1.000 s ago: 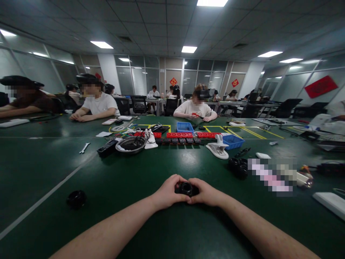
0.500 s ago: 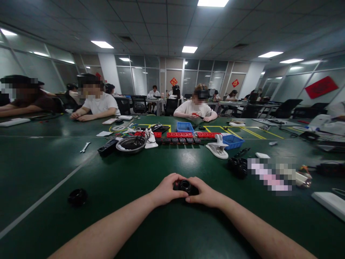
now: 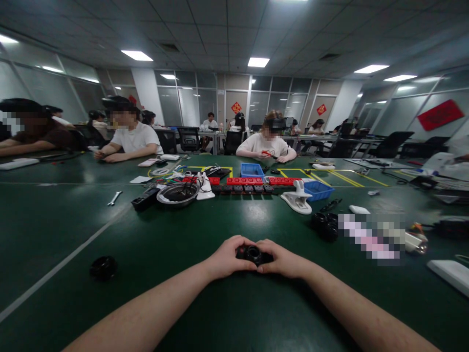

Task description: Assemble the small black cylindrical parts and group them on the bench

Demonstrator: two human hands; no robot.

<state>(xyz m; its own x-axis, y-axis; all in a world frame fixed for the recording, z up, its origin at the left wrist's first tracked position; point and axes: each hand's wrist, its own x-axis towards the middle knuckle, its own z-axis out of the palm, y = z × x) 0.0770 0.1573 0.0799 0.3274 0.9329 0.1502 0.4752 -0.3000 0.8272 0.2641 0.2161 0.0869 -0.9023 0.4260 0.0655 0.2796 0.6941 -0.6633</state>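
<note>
We rest both forearms on a wide dark green table. Well beyond our hands stands a round metal bowl, and ahead to the right of them a white plastic clamp. Far out to the left of our left hand lies a small black round cap. Left hand and right hand together grip a small black ring-shaped part, perhaps a lens, between their fingertips just above the table.

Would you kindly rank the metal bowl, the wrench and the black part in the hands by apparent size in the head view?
1. metal bowl
2. black part, held nearest the camera, so its rank is unsure
3. wrench
</note>
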